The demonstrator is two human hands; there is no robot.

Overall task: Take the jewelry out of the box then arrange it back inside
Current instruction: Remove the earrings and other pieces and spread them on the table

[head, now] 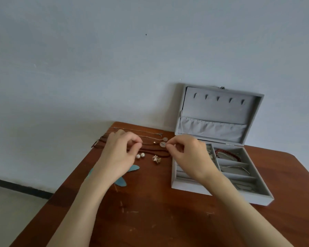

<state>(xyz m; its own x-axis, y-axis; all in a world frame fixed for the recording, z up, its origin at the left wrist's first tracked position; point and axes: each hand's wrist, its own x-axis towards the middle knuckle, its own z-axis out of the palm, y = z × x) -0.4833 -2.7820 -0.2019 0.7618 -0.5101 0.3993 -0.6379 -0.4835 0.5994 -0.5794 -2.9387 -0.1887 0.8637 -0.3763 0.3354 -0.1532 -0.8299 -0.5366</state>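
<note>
On the wooden table (168, 220), both hands' grips pinch a dark cord necklace (150, 154): left hand (119, 154), right hand (187, 154).

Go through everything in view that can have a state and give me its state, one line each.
jewelry box: lid open, upright against the wall.
red bead bracelet: inside the box, back compartment.
thin bangle: inside the box, middle compartment.
dark cord necklace: out, stretched on the table.
round pendant: at the right hand's fingertips.
pearl earrings: out, side by side on the table.
left hand: pinching the cord.
right hand: pinching near the pendant.
</note>
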